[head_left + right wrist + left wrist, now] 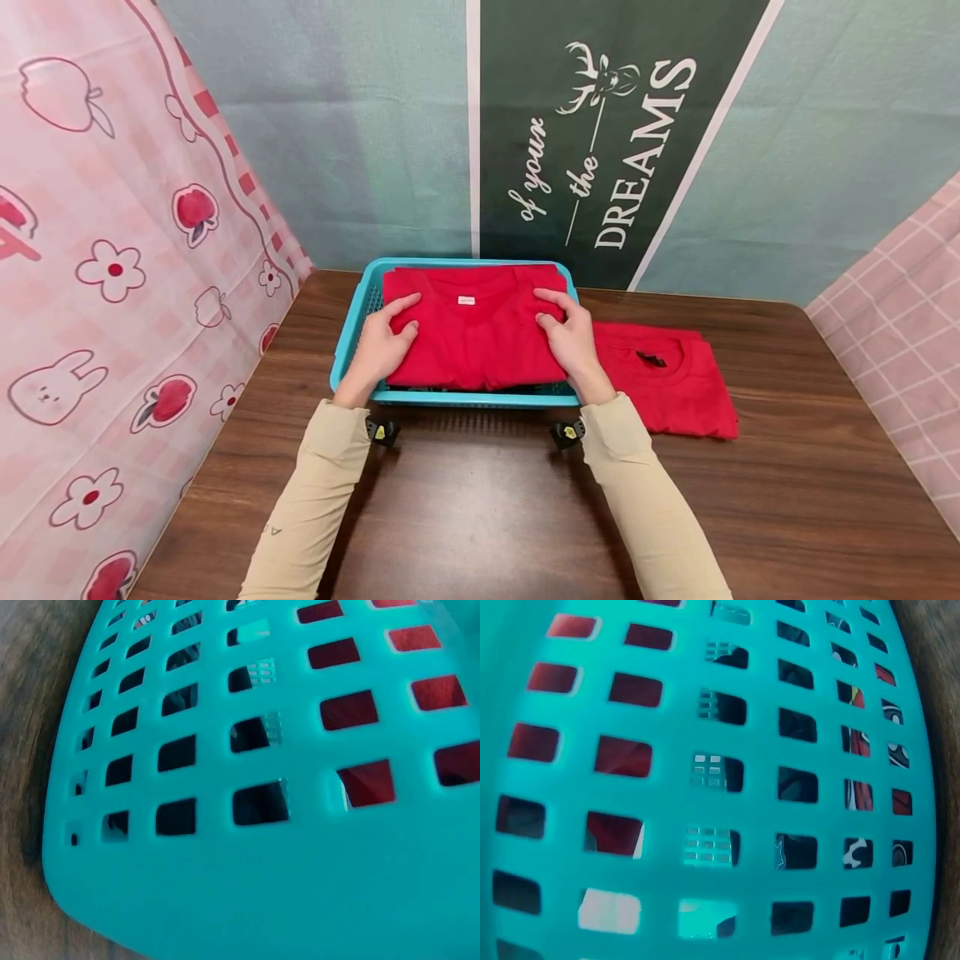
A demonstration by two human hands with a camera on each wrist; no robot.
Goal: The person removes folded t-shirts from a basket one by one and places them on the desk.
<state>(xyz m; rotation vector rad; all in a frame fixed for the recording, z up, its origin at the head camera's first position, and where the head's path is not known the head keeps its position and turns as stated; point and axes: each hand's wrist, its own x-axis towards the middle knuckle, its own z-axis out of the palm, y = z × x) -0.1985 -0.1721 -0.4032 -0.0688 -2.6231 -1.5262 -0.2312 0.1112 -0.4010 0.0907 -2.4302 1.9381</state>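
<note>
A folded red T-shirt [480, 342] with a white neck label lies flat in the top of a turquoise plastic basket [468, 398]. My left hand [382, 346] rests on the shirt's left side, its thumb and a finger lying on the cloth. On the opposite side my right hand [572, 337] touches the cloth in the same way. Some of the fingers are hidden. Through the basket's holes, both wrist views show red cloth [622, 756] high up and dark, patterned material lower down; neither hand appears there.
A second folded red T-shirt [667, 387] with a black neck label lies on the wooden table [480, 508], right of the basket. Behind the basket hangs a green printed cloth [360, 150]. Pink patterned cloth [142, 333] borders the left side, and pink checked cloth [900, 308] the right.
</note>
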